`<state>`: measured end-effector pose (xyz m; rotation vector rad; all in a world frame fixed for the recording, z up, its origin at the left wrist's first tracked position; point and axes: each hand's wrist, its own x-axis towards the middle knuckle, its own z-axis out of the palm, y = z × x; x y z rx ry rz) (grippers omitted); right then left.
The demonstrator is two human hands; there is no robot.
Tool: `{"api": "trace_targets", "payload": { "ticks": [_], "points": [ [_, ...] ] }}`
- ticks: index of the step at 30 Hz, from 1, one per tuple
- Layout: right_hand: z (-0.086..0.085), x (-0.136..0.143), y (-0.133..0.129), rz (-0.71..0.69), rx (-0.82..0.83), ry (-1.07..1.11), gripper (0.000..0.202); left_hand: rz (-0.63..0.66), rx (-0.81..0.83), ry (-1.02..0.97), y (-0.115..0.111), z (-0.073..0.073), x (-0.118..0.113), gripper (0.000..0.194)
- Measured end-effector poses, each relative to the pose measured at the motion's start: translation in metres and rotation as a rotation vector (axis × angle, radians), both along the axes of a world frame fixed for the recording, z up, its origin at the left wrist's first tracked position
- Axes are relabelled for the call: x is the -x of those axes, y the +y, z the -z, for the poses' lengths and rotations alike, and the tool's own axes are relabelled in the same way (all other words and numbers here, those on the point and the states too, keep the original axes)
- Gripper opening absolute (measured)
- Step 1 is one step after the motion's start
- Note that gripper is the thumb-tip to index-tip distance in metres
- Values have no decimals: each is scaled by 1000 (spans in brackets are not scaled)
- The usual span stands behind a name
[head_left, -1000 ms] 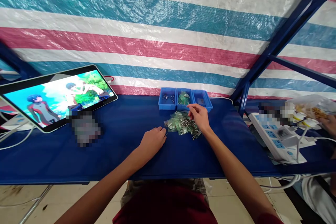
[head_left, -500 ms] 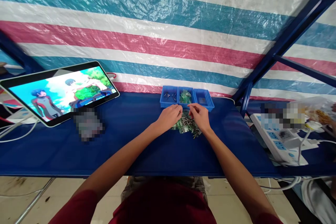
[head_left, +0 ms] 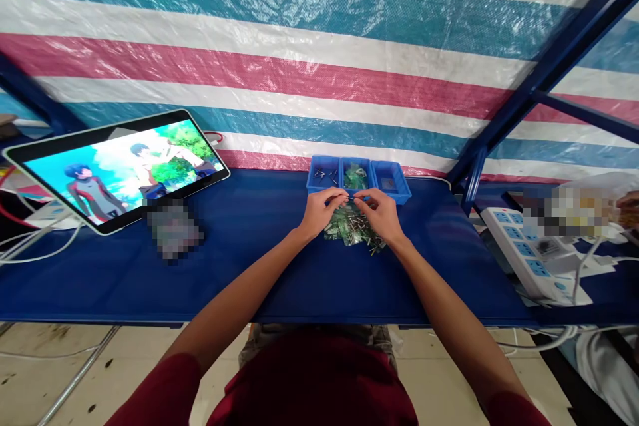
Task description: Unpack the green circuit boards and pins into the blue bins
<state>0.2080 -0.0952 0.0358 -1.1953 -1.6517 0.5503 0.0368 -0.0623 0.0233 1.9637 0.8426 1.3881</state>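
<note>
My left hand (head_left: 319, 212) and my right hand (head_left: 381, 213) face each other with fingertips pinched. A small, thin, shiny piece (head_left: 350, 198) spans the gap between them, too small for me to tell its kind. Below the fingers lies a pile of little metal pins and small clear-green plastic packets (head_left: 351, 229) on the blue table. Just behind my hands stand three joined blue bins. The left bin (head_left: 317, 188) holds a few metal pins, the middle bin (head_left: 356, 163) has green packets, and the right bin (head_left: 402, 194) contains small pieces I cannot make out.
At the left a tablet (head_left: 124, 173) leans on the blue table (head_left: 249, 246), showing a cartoon, with a blurred object (head_left: 174, 229) before it. A white power strip (head_left: 524, 253) with cables lies at the right. A striped sheet (head_left: 319, 66) hangs behind; blue frame bars (head_left: 529, 86) slant at the right.
Both hands have turned so the fingertips meet over the pile, and a thin piece now shows between them. The view has shifted slightly.
</note>
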Motion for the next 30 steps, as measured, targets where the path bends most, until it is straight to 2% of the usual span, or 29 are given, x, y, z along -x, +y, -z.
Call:
{"api": "trace_targets", "payload": {
  "ticks": [5,12,16,20,25,30],
  "points": [
    [-1,0,-1,-3,-39,-18,23,8,111,-129,-5,1,-3,23],
    [-3,1,-3,-24,-26,-34,33,-42,12,37,-9,-1,0,28],
    [-2,1,-2,-50,-29,31,24,-66,-13,128,-13,-4,-1,40],
    [-2,1,-3,-69,-48,29,21,-77,11,97,-15,-4,-1,45],
    [-4,3,-4,-7,-69,-64,27,-135,-75,16,-15,-2,-1,25],
    [-4,3,-4,36,-82,-108,35,-141,-106,-31,-15,-2,-1,22]
  ]
}}
